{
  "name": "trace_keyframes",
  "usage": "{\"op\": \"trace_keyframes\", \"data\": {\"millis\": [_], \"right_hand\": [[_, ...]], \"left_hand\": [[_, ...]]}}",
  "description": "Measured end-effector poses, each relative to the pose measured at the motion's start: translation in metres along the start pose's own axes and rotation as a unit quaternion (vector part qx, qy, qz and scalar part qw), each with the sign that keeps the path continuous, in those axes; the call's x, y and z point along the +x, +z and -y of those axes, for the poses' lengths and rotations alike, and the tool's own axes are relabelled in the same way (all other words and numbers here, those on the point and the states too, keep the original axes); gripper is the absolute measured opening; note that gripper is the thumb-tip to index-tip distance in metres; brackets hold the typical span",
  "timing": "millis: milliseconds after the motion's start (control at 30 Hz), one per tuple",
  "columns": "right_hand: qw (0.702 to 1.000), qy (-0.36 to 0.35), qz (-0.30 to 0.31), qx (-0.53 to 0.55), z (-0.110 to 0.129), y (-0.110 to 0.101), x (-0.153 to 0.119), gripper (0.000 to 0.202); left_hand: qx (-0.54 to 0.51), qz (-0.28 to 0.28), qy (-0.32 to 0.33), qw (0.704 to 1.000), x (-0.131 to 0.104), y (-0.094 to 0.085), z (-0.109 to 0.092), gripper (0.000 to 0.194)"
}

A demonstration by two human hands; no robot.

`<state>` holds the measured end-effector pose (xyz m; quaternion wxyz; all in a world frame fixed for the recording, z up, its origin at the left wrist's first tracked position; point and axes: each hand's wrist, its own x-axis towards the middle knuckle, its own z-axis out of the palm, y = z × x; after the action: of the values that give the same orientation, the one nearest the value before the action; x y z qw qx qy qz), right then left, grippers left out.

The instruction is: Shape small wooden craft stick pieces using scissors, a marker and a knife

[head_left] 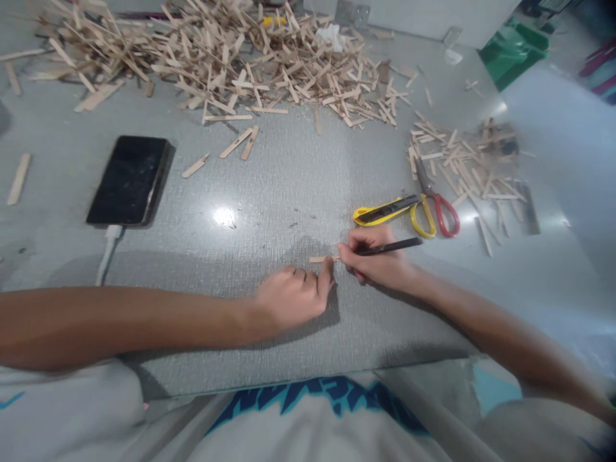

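Note:
A short piece of wooden craft stick (317, 260) lies flat on the grey table near its front edge. My left hand (296, 292) has its fingers curled, and the index fingertip presses the stick down from the left. From the right, my right hand (378, 256) grips a slim black pen-like tool (397, 246) in a writing hold. Its tip is hidden by the fingers, close to the stick's right end. Just behind the right hand lie a yellow-and-black utility knife (385, 210) and scissors (436, 208) with one yellow and one red handle loop.
A large heap of wooden sticks (269, 64) spreads along the back. A smaller pile of sticks (457, 157) lies at the right. On the left, a black phone (129, 181) has a white cable (110, 247) plugged in. A green bin (513, 54) stands beyond the far right corner.

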<state>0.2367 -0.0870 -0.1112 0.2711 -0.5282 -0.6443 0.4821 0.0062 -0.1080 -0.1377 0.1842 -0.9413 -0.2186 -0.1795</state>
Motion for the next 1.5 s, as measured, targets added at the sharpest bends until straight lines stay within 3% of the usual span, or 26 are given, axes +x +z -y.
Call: {"op": "trace_keyframes", "data": {"millis": [233,733,1500], "right_hand": [[1.0,0.0,-0.002,-0.006,-0.0002,0.0001,0.0004,0.047],[0.995,0.042,0.006,0.095,-0.0018,-0.0007,-0.0002,0.049],[0.995,0.037,0.005,0.087,-0.0012,-0.0013,-0.0008,0.049]], "left_hand": [[0.001,0.004,0.004,1.0,0.0006,-0.0006,0.0006,0.032],[0.004,-0.002,0.003,1.0,-0.0002,0.0003,-0.0001,0.032],[-0.002,-0.004,-0.001,1.0,-0.0003,0.0016,-0.0003,0.033]]}}
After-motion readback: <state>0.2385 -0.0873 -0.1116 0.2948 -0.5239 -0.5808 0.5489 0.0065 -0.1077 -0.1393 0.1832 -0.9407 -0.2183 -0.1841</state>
